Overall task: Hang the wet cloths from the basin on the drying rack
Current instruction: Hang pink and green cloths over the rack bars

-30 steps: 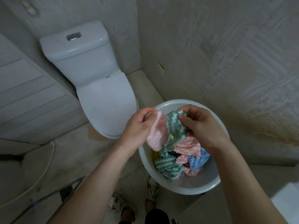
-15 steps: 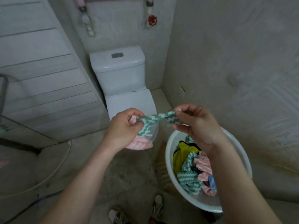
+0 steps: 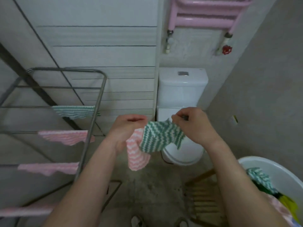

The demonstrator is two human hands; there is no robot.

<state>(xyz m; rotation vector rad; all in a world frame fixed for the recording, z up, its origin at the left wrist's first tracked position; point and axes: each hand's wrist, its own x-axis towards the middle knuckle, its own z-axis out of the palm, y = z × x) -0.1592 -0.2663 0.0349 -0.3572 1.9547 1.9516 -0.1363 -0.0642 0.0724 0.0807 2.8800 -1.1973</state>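
My left hand (image 3: 126,130) grips a pink zigzag cloth (image 3: 136,154) that hangs below it. It also holds one edge of a green zigzag cloth (image 3: 159,138). My right hand (image 3: 193,124) pinches that green cloth's other top corner, so it is stretched between both hands in front of the toilet. The metal drying rack (image 3: 96,112) stands at the left, with one green cloth (image 3: 75,111) and three pink cloths (image 3: 65,136) draped over its bars. The white basin (image 3: 277,169) sits at the lower right and holds more green, pink and yellow cloths.
A white toilet (image 3: 182,94) stands straight ahead against the wall. A pink towel radiator (image 3: 205,13) with a red valve (image 3: 227,49) is mounted above it. A wooden slatted stool (image 3: 203,197) sits on the concrete floor beside the basin. My shoes show at the bottom edge.
The view has swung up and left, away from the basin, bringing the rack into sight. Both hands lifted the pink and green cloths out of the basin and spread the green one open.
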